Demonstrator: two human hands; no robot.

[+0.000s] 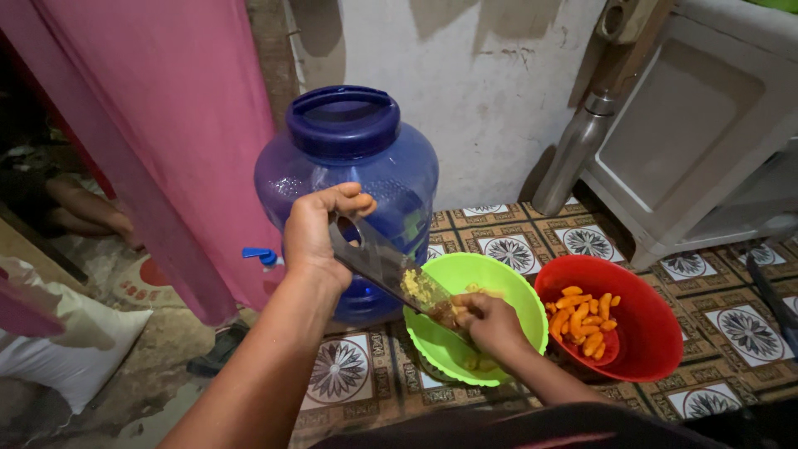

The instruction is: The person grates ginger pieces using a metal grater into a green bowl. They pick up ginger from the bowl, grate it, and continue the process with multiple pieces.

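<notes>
The left hand (pixel 316 229) is raised above the floor, its forearm running up from the near left, and its fingers curl tightly around the top end of a flat grey metal grater (pixel 386 270). The grater slants down to the right, its lower end resting inside a round lime-green plastic bowl (pixel 507 287), with pale yellow shreds clinging to its face. The right hand (pixel 490 323) sits lower and to the right, its forearm coming in from the near right; its fingers are bunched around a small yellow-orange piece (pixel 460 308) pressed against the lower part of the grater, though the piece is mostly hidden by the fingers. More yellow shreds lie in the bottom and at the far side of the green bowl.

Just right of the green bowl, touching or almost touching it, stands a round red plastic bowl (pixel 657 333) holding a heap of short orange finger-shaped roots (pixel 586 314). Behind the left hand stands a large translucent blue plastic water jug (pixel 391 170) with a dark blue lid and a small blue tap low on its left side. Both bowls rest on a patterned mat with brown and white flower tiles (pixel 715 324). Farther right, a steel bottle (pixel 573 154) leans against the white wall. A pink curtain (pixel 166 125) hangs at the far left.
</notes>
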